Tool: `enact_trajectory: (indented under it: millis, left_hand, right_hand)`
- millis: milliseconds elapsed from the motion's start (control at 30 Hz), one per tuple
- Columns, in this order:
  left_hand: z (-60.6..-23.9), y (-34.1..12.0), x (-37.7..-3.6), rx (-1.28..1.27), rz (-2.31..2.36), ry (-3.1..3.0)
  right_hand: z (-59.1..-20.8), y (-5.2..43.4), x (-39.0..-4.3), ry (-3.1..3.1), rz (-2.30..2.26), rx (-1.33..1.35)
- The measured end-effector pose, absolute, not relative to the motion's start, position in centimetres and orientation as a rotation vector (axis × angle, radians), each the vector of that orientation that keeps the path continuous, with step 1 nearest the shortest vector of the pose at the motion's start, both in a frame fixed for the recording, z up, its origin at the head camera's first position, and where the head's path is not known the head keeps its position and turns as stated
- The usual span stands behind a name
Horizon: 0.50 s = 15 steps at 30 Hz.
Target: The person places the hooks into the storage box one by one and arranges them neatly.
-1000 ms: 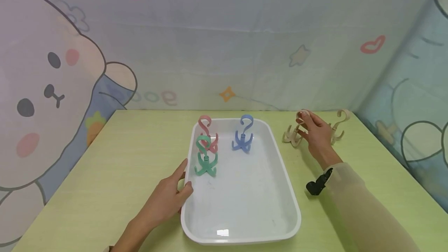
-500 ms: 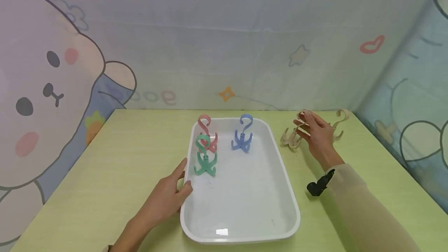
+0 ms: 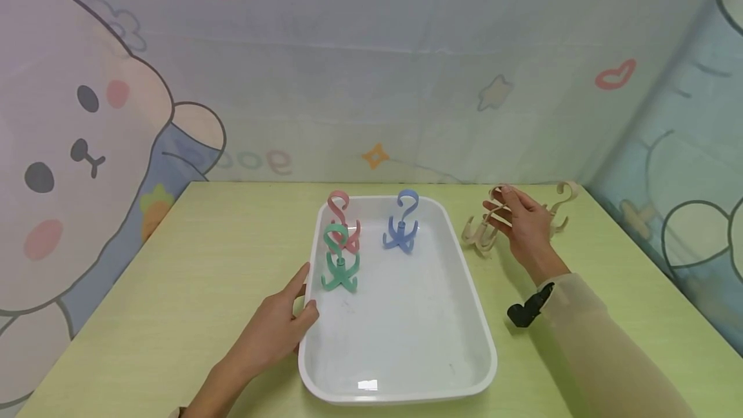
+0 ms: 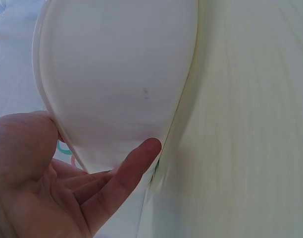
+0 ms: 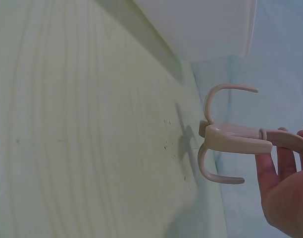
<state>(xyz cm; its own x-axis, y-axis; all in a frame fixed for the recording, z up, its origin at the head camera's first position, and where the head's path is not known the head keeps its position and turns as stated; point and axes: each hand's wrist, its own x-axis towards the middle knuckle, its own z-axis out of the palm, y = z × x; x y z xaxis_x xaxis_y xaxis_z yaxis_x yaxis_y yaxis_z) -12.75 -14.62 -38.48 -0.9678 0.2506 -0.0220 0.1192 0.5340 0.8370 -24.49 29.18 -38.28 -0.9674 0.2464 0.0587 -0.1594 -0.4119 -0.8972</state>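
Observation:
My right hand [image 3: 527, 228] grips the curved top of a beige four-pronged hanging hook [image 3: 479, 237]. In the right wrist view this hook [image 5: 235, 139] hangs above the table with its shadow apart from it. My left hand [image 3: 275, 324] holds the left side of a white tray [image 3: 400, 334], thumb at the rim and fingers along the outer wall [image 4: 117, 89]. Inside the tray stand a green hook [image 3: 340, 276], a pink hook [image 3: 351, 245] partly hidden behind it, and a blue hook [image 3: 400, 236] at the back.
A second beige hook [image 3: 573, 192] stands behind my right hand, partly hidden by it. The pale green table [image 3: 174, 289] reaches back to a printed cloth backdrop [image 3: 348, 69]. More cloth [image 3: 696, 166] hangs along the right side.
The beige hook in my right hand has shifted slightly left and its prongs swing toward the tray. My left hand and the tray have hardly moved.

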Motion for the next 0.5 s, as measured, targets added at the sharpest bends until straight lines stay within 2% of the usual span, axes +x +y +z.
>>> enact_trajectory:
  millis: [500]
  left_hand:
    - [-38.46,-14.50,-12.77,0.303,1.417,2.620]
  right_hand:
    - [-37.33,29.26,-23.96,-1.548,2.432,-0.124]
